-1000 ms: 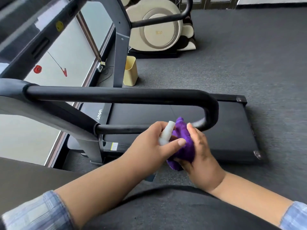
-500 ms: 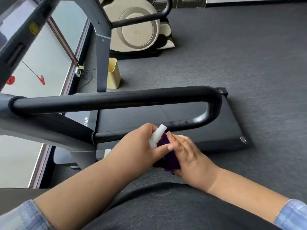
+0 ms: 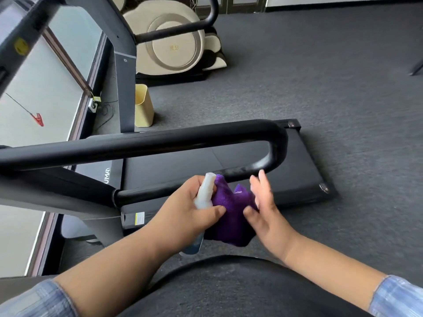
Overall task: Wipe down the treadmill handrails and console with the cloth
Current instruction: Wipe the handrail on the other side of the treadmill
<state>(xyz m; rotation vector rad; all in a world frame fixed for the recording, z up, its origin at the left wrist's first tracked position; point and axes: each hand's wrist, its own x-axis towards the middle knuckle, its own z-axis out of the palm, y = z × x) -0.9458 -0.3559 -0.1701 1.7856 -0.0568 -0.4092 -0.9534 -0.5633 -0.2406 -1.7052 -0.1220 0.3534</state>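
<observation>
The treadmill's near black handrail runs across the middle and curves down at the right into a lower bar. Just below that bar, my left hand grips a white spray bottle, and its thumb presses a bunched purple cloth against the bottle. My right hand lies against the cloth's right side with fingers straight and spread, thumb touching the fabric; it is blurred. The console's edge shows at the upper left. The far handrail is at the top.
The black treadmill deck lies on grey carpet beyond my hands. A yellow bin stands by the far upright, with a cream machine behind it. A window lines the left side.
My right hand has let go of the cloth and spread its fingers; the cloth has loosened and now shows more. The view has shifted left and down along the treadmill.
</observation>
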